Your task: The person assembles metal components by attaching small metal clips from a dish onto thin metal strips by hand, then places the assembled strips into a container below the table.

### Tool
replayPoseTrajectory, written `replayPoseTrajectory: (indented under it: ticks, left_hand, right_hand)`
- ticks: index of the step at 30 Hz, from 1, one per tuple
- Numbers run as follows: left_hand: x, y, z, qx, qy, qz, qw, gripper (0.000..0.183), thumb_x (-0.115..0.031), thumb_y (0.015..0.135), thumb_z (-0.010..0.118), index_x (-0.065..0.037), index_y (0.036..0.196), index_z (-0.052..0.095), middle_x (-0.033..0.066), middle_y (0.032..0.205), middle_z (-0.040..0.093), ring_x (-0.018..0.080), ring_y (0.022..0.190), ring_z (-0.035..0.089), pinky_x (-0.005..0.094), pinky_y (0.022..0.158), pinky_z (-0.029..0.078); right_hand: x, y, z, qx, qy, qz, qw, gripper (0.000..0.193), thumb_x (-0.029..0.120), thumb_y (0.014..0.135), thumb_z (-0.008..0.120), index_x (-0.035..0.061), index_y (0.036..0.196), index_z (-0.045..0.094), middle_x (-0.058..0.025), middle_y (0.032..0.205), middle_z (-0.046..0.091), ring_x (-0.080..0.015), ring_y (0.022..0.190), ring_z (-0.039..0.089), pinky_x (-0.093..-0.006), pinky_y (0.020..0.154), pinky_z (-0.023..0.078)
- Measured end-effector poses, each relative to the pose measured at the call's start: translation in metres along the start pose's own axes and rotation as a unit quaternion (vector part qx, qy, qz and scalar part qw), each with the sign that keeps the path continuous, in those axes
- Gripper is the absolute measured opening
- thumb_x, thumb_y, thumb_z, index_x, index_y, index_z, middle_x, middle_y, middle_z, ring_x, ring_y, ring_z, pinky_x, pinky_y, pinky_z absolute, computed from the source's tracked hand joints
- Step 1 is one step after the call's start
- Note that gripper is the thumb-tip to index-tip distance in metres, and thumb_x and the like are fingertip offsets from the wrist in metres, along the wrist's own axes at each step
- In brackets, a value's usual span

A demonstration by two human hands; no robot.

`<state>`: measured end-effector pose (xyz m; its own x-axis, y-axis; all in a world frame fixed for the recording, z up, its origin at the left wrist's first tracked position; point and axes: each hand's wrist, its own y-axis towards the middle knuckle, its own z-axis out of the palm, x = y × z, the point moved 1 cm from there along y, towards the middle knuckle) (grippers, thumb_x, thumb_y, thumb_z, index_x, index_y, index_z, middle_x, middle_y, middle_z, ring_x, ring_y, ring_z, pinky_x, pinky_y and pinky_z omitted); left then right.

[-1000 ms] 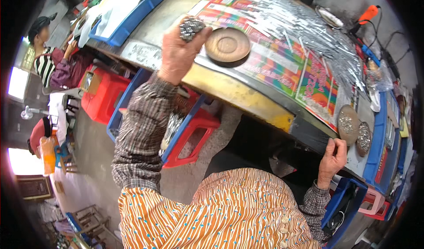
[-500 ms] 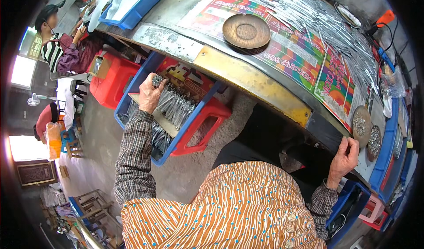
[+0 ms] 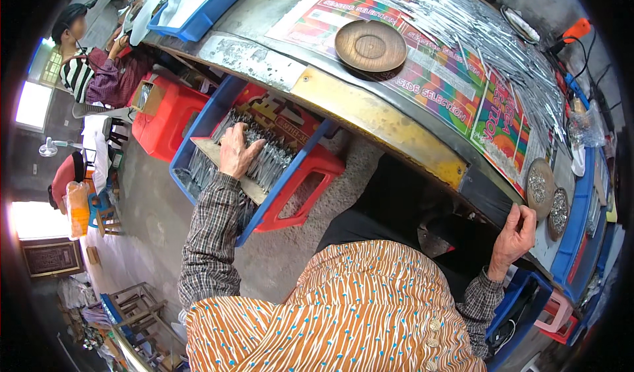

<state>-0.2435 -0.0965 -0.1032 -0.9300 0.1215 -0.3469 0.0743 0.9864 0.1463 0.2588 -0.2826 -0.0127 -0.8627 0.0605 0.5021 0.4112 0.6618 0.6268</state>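
Observation:
My left hand reaches into a blue crate at the left of the table. It lies on a row of thin silvery metal pieces, its fingers spread and nothing visibly gripped. A light wooden strip crosses the crate just beside the hand, with more metal pieces on its near side. Over at the right, my right hand has its fingers curled against the table edge, thumb and fingers closed on it.
A red stool stands under the crate. On the table are a brown round wooden dish, colourful printed sheets, many thin metal rods and two dishes of small metal parts. Another person sits at the far left.
My left hand has come slightly nearer and to the right. Its fingers, earlier closed around a bunch of metal pieces, are now spread over the row. My right hand has stayed put.

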Motion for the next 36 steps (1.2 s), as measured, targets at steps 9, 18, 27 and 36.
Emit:
replayPoseTrajectory:
  ticks: [9, 18, 27, 36]
  left_hand:
    - [0.010, -0.019, 0.012, -0.016, 0.057, 0.080, 0.995, 0.062, -0.016, 0.080, 0.063, 0.011, 0.130, 0.038, 0.0275, 0.117, 0.051, 0.0397, 0.105, 0.053, 0.0418, 0.092, 0.043]
    - [-0.011, -0.031, 0.021, 0.091, 0.285, -0.013, 0.954, 0.070, -0.010, 0.080, 0.050, 0.011, 0.140, 0.021, 0.0302, 0.137, 0.038, 0.0420, 0.121, 0.045, 0.0507, 0.102, 0.037]
    - [-0.013, -0.033, 0.022, 0.068, 0.316, 0.005, 0.946, 0.069, -0.013, 0.082, 0.049, 0.012, 0.140, 0.022, 0.0311, 0.139, 0.036, 0.0445, 0.120, 0.047, 0.0527, 0.100, 0.038]
    - [-0.020, -0.041, 0.027, 0.049, 0.342, 0.021, 0.938, 0.062, -0.012, 0.083, 0.047, 0.013, 0.137, 0.028, 0.0310, 0.136, 0.039, 0.0463, 0.118, 0.048, 0.0506, 0.097, 0.041]
  right_hand:
    - [-0.002, -0.002, -0.002, 0.012, -0.001, 0.001, 1.000, 0.014, 0.006, 0.089, 0.063, -0.0024, 0.084, 0.053, -0.0039, 0.075, 0.048, -0.0121, 0.065, 0.042, -0.0237, 0.057, 0.037]
    - [-0.001, -0.002, 0.002, -0.004, 0.002, -0.017, 1.000, 0.013, 0.005, 0.087, 0.065, -0.0016, 0.083, 0.054, -0.0040, 0.074, 0.049, -0.0123, 0.062, 0.042, -0.0246, 0.053, 0.035]
    - [0.002, 0.001, 0.001, -0.006, 0.005, -0.020, 1.000, 0.013, 0.004, 0.087, 0.065, -0.0017, 0.083, 0.054, -0.0043, 0.075, 0.049, -0.0117, 0.062, 0.043, -0.0241, 0.053, 0.036]
    - [0.003, 0.002, -0.001, -0.004, -0.002, -0.029, 1.000, 0.014, 0.005, 0.087, 0.065, -0.0013, 0.082, 0.053, -0.0043, 0.075, 0.049, -0.0122, 0.062, 0.043, -0.0245, 0.054, 0.036]
